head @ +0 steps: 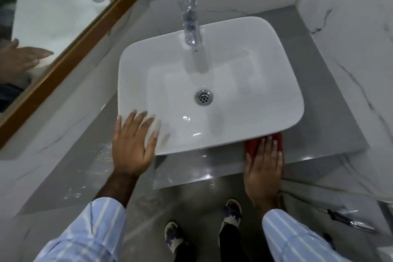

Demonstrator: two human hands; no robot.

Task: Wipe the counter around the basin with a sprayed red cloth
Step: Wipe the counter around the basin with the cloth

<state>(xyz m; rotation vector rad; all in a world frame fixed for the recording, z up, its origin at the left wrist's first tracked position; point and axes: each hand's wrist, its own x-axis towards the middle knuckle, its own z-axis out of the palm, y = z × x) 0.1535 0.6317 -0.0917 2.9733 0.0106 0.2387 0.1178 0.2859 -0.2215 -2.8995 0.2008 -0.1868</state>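
Grey worktop (pixel 331 134) looks wet; my right hand (pixel 263 168) presses the red cloth (pixel 249 148) flat, left hand (pixel 133 144) spread empty on the basin (pixel 276 95). I'd keep the palm flat, hugging the rim.

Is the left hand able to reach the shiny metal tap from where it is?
Probably yes. The left hand rests open on the near-left rim of the white ceramic basin, and nothing stands between it and the chrome tap across the empty bowl, though it would need a stretch forward.
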